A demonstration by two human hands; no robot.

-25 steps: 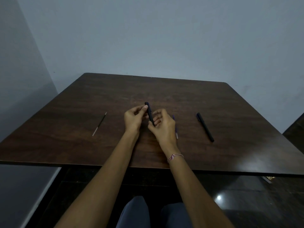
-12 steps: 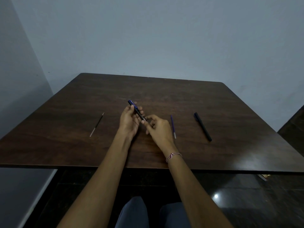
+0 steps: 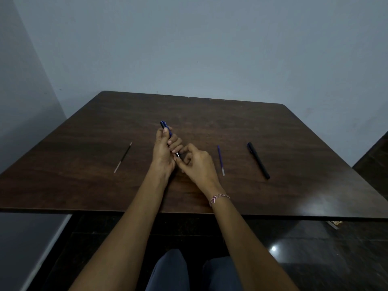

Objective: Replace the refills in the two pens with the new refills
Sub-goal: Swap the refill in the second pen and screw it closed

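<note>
A: Where's the pen?
B: Gripped in my left hand, axis pointing away from me. My right hand pinches its near end; the refill lies right, on the desk.

I see slim blue plastic pen over centre of dark wooden table. From it: thin black refill at 9 o'clock, thin blue refill at 3, black plastic pen beyond.
</note>
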